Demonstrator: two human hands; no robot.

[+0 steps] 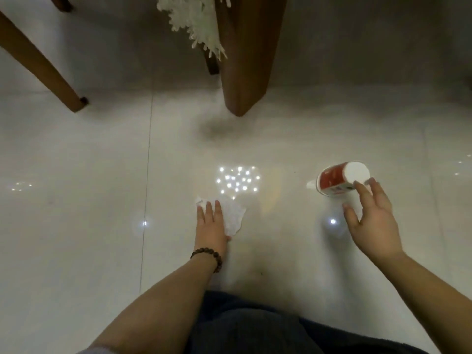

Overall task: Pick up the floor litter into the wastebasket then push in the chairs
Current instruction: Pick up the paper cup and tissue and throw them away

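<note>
A crumpled white tissue [233,213] lies on the glossy pale floor in the middle of the view. My left hand [210,224] rests flat on its left part, fingers stretched forward and thumb at its near edge. A red and white paper cup [337,181] lies on its side to the right, its white bottom facing me. My right hand [370,215] hovers just in front of the cup with fingers spread, its index fingertip at the cup's base. No wastebasket is in view.
A thick wooden leg [242,72] stands ahead in the centre, a slanted thinner one [38,60] at far left. A white fringed cloth [196,24] hangs at the top. My dark-trousered knees [255,328] fill the bottom edge. Lamp reflections dot the floor.
</note>
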